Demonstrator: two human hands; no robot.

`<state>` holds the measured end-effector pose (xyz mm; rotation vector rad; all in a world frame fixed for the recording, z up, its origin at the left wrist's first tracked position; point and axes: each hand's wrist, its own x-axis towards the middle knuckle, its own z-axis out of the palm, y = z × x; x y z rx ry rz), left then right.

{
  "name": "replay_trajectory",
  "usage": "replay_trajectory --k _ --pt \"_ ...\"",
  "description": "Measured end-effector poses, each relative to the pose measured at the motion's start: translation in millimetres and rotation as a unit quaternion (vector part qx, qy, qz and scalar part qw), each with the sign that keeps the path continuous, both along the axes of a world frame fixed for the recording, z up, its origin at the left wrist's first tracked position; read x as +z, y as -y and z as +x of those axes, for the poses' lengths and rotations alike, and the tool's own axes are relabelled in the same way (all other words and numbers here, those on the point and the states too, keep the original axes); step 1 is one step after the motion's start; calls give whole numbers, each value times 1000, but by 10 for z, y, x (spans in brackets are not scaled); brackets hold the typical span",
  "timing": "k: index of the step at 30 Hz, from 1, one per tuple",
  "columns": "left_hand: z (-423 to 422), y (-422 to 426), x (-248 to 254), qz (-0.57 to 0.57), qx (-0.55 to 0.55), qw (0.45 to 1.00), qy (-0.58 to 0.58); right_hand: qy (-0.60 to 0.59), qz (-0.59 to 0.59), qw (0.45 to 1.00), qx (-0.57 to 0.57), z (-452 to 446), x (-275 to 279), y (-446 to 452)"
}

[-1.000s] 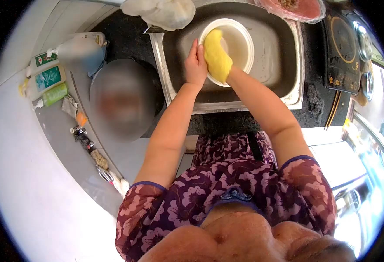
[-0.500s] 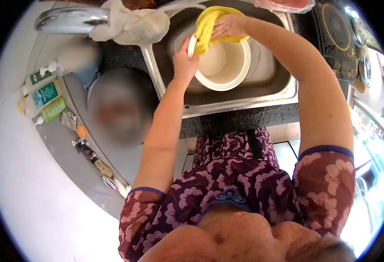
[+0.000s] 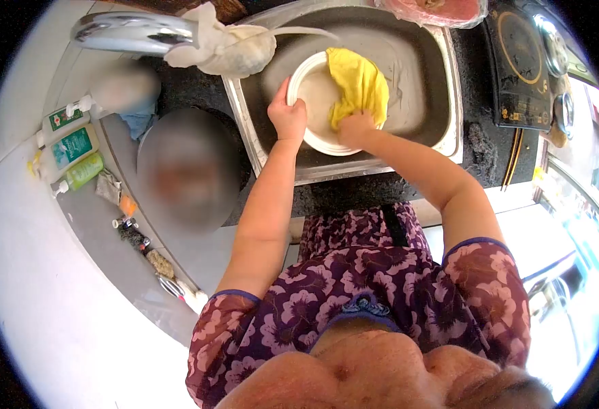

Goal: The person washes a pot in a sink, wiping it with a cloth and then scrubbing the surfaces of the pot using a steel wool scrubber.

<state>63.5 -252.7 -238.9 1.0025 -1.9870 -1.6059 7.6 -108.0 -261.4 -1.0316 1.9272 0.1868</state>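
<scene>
A white round bowl [image 3: 316, 95] is held over the metal sink [image 3: 418, 65], tilted a little. My left hand [image 3: 288, 116] is closed on its left rim, thumb toward the inside. A yellow cloth [image 3: 359, 82] drapes over the bowl's right side, from the far rim down into the inside. My right hand [image 3: 358, 128] is closed on the cloth at the near right rim and presses it against the bowl. Its fingertips are partly hidden in the cloth.
A chrome faucet [image 3: 132, 33] with a whitish cloth-like wrap [image 3: 234, 51] reaches over the sink's left edge. Right of the sink are an induction cooktop [image 3: 521, 68], chopsticks [image 3: 512, 158] and a dark scouring pad [image 3: 481, 150]. Soap bottles [image 3: 71, 146] line the left ledge beside a blurred pan [image 3: 183, 170].
My right hand has moved with the yellow cloth from the bowl's far rim to its near right rim. The cloth now spreads over the right side. My left hand keeps its hold.
</scene>
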Motion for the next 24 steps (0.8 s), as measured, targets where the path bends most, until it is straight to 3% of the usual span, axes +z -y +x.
replay_trajectory --k 1,2,4,5,7,10,11,14,15,18,19,21,22,23,24 --pt "38 -17 14 -28 -7 999 20 67 28 997 -26 28 50 65" --pt "75 -27 23 -55 -14 998 41 178 -53 977 -104 72 41 106" --pt "92 -25 16 -19 -13 999 49 263 -88 931 -238 49 120 246" --pt "108 -10 -35 -16 -11 999 47 360 -126 831 -404 30 134 262" --pt "160 10 -117 2 -6 999 40 500 -175 518 -671 22 191 285" --pt "175 -1 -126 12 -5 999 32 365 -243 583 -684 -16 479 148" --pt "152 -50 -4 -7 -12 999 43 424 -192 550 -694 -42 739 143" --pt "135 -124 -66 3 -31 999 25 374 -278 487 -739 189 -198 323" --pt "129 -175 -38 -1 -33 999 13 324 -299 471 -763 91 -243 388" --pt "124 -190 1 -9 -47 999 24 261 -309 304 -862 -128 -209 699" --pt "122 -184 7 -18 -52 998 30 206 -307 389 -844 -54 -321 802" --pt "119 -166 46 -29 -54 997 37 244 -298 678 -626 95 -493 617" --pt "145 -149 90 -30 -50 997 42 251 -279 793 -481 136 -506 473" --pt "135 -121 114 -33 -45 997 44 199 -274 886 -316 173 -246 218" --pt "149 -104 122 -39 -43 997 47 170 -276 893 -311 77 -375 36"
